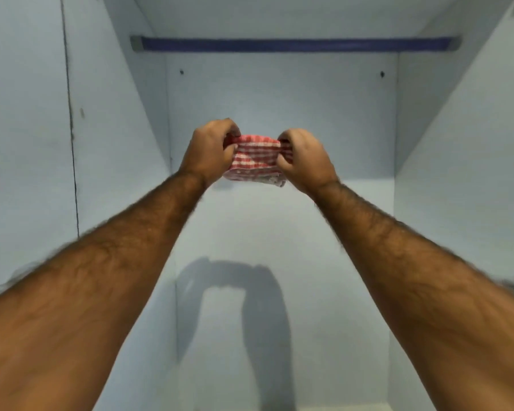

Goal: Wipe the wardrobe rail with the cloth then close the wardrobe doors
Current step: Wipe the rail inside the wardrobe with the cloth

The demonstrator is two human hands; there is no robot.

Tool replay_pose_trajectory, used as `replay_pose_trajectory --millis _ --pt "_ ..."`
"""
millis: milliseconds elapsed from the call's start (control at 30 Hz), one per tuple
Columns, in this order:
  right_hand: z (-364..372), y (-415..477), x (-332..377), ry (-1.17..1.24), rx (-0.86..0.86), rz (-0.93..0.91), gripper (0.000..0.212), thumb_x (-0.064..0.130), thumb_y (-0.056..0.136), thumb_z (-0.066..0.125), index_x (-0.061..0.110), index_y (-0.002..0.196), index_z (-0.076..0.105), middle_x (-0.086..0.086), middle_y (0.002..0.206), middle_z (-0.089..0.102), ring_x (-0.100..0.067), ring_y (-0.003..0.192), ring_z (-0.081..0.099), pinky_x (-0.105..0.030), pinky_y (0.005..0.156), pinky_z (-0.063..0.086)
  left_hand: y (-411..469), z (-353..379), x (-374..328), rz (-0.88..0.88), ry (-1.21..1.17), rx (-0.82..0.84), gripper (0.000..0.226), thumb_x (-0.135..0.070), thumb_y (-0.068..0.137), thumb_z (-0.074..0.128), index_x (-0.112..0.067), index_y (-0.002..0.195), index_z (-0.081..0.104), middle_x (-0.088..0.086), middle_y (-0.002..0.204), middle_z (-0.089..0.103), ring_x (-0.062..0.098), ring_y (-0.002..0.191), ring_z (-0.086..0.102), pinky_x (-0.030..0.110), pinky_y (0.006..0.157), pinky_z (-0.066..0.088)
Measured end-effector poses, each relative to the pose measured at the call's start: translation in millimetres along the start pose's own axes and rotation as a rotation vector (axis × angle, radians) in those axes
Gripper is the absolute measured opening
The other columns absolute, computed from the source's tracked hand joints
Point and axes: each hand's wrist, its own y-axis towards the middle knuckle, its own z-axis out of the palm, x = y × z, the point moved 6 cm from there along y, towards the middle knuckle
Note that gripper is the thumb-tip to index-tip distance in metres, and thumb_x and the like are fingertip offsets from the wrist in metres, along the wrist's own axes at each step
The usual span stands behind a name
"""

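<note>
A folded red and white checked cloth is held up in the middle of the open wardrobe. My left hand grips its left end and my right hand grips its right end, both fists closed on the fabric. The dark blue wardrobe rail runs across the top of the wardrobe, well above the cloth and apart from it. No wardrobe door can be made out for certain.
Pale blue inner walls close in on the left and right, with the back panel behind the hands. Two small dark holes mark the back panel below the rail. My arms' shadow falls on the lower back.
</note>
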Motion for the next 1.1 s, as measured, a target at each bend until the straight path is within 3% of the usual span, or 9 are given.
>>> replay_pose_trajectory --millis 133,233,367,500,633,800,900,1000,1100 --pt "-25 77 20 0.056 -0.153 -0.101 0.028 0.011 0.090 0.063 0.006 0.118 0.062 -0.013 0.113 0.071 -0.034 0.104 0.065 -0.040 0.088 0.051 65 -44 4 0.039 0.023 -0.239 0.018 -0.007 0.088 0.066 -0.005 0.104 0.072 0.016 0.110 0.071 0.030 0.102 0.066 0.034 0.094 0.054" --pt "-50 131 42 0.125 -0.262 -0.182 0.029 0.009 0.084 0.064 0.007 0.113 0.062 -0.013 0.100 0.074 -0.034 0.093 0.068 -0.041 0.080 0.053 113 -74 8 0.036 0.037 -0.376 0.021 -0.010 0.086 0.064 -0.006 0.105 0.074 0.015 0.110 0.073 0.028 0.104 0.066 0.025 0.092 0.049" --pt "-82 194 63 0.163 -0.380 -0.211 0.025 0.009 0.083 0.065 0.014 0.108 0.068 -0.001 0.097 0.076 -0.020 0.089 0.070 -0.038 0.084 0.058 168 -102 14 0.019 0.068 -0.473 0.024 -0.014 0.089 0.062 -0.012 0.111 0.074 0.010 0.117 0.073 0.022 0.108 0.068 0.025 0.096 0.051" --pt "-79 242 75 0.145 -0.354 -0.188 0.022 0.011 0.088 0.070 0.022 0.108 0.073 0.006 0.105 0.074 -0.011 0.096 0.068 -0.030 0.091 0.061 205 -111 26 -0.019 0.137 -0.476 0.030 -0.004 0.093 0.058 -0.011 0.118 0.072 0.011 0.125 0.071 0.023 0.115 0.066 0.025 0.098 0.053" --pt "-56 267 84 0.044 -0.299 -0.176 0.029 0.009 0.092 0.061 0.023 0.114 0.074 -0.002 0.122 0.072 -0.021 0.116 0.065 -0.028 0.102 0.053 222 -104 50 -0.097 0.189 -0.459 0.032 0.004 0.091 0.062 -0.009 0.118 0.073 0.012 0.125 0.071 0.024 0.115 0.065 0.022 0.092 0.049" --pt "-24 276 83 -0.053 -0.264 -0.154 0.031 0.007 0.095 0.059 0.019 0.121 0.072 -0.010 0.129 0.066 -0.027 0.116 0.066 -0.033 0.103 0.055 222 -87 74 -0.083 0.241 -0.368 0.025 -0.002 0.094 0.062 -0.007 0.115 0.074 0.014 0.121 0.073 0.027 0.111 0.067 0.021 0.092 0.047" --pt "-7 265 102 -0.206 -0.343 -0.269 0.029 0.001 0.096 0.056 0.010 0.122 0.068 -0.013 0.131 0.063 -0.031 0.121 0.062 -0.040 0.097 0.053 213 -73 86 -0.126 0.312 -0.301 0.024 -0.013 0.097 0.061 -0.015 0.117 0.074 0.011 0.123 0.073 0.031 0.113 0.066 0.037 0.103 0.053" --pt "25 245 135 -0.249 -0.395 -0.465 0.019 0.012 0.098 0.059 0.013 0.114 0.068 -0.005 0.114 0.067 -0.021 0.101 0.062 -0.035 0.090 0.051 207 -68 91 -0.189 0.309 -0.322 0.028 -0.029 0.100 0.054 -0.020 0.122 0.070 0.009 0.127 0.070 0.035 0.119 0.062 0.050 0.103 0.053" --pt "75 246 128 -0.268 -0.177 -0.382 0.012 0.021 0.106 0.053 0.016 0.103 0.063 0.005 0.082 0.055 -0.010 0.067 0.052 -0.029 0.073 0.049 206 -72 97 -0.171 0.207 -0.381 0.033 -0.032 0.104 0.050 -0.014 0.122 0.070 0.011 0.124 0.071 0.034 0.116 0.064 0.047 0.103 0.052"
